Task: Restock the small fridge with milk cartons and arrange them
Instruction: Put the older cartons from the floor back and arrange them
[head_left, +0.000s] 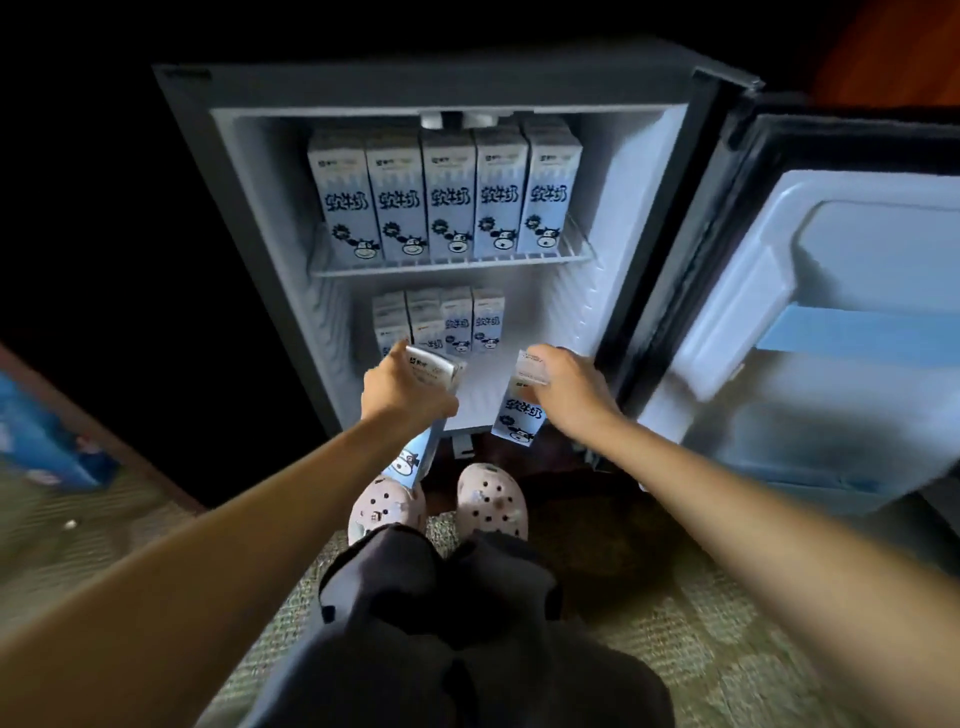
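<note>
The small fridge (260, 171) stands open before me. Several blue-and-white milk cartons (449, 200) line its upper wire shelf (447, 262), and several more (457, 322) stand at the back left of the lower compartment. My left hand (402, 387) grips the top of a tilted milk carton (415, 452) just outside the fridge's lower front edge. My right hand (563, 387) grips another carton (519, 415) by its top, upright at the front of the lower compartment.
The fridge door (831, 322) is swung open to the right, its shelves bare. A blue box (41, 441) lies on the floor at left beside a wooden edge. My knees and pink clogs (491, 501) are on the carpet in front.
</note>
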